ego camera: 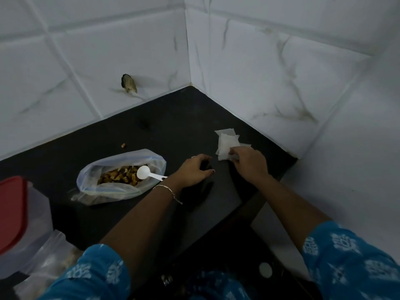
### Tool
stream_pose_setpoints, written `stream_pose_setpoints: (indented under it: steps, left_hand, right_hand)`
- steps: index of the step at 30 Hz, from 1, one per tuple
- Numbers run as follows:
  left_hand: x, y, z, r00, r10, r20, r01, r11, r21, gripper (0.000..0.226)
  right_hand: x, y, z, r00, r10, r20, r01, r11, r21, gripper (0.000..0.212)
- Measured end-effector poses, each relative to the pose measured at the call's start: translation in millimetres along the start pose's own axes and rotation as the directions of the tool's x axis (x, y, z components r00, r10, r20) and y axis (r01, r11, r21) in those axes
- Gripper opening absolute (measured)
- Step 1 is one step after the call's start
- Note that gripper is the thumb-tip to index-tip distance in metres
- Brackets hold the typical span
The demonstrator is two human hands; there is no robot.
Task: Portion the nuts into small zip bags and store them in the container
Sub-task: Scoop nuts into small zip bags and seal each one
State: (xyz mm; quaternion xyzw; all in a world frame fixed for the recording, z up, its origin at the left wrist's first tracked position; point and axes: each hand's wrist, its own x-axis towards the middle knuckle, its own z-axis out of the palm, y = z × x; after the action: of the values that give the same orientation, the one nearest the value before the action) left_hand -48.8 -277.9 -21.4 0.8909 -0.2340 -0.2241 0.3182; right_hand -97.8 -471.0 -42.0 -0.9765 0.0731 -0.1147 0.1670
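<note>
Nuts (116,178) sit in the open plastic bag (112,191) on the black counter (173,118), with a white scoop (144,171) inside. I see the left hand (194,171) arched beside it, fingers loosely curled, seemingly empty. The right hand (251,162) pinches the small zip bags (226,142) near the corner. The red-lidded container (34,217) stands far left.

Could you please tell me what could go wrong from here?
The right hand pinches at the small zip bags; several may lift together. The big nut bag lies open with the scoop handle over its rim, close to the left hand; a nudge could spill nuts. One stray nut lies on the counter.
</note>
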Motion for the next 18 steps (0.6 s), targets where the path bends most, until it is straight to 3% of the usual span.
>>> stream_pose_setpoints:
  steps: [6, 11, 14, 18]
  left_hand:
    - [0, -1, -2, 0.999, -0.027, 0.026, 0.028, 0.998, -0.06, 0.05]
    - [-1, 6, -6, 0.997, -0.075, -0.027, 0.063, 0.951, -0.303, 0.046]
    - [-7, 18, -8, 0.991, -0.017, -0.129, -0.029, 0.937, -0.348, 0.044]
    - [-22, 37, -18, 0.942, 0.028, -0.336, -0.189, 0.868, -0.459, 0.03]
  right_hand:
    - [3, -1, -1, 0.999, 0.024, -0.048, -0.023, 0.999, 0.027, 0.012]
    - [8, -13, -16, 0.98, 0.091, -0.175, -0.06, 0.983, 0.172, 0.007]
    - [7, -26, -31, 0.966, 0.157, -0.207, -0.072, 0.926, 0.37, 0.006]
    - [-1, -51, -47, 0.973, 0.179, -0.146, -0.054, 0.791, 0.61, 0.003]
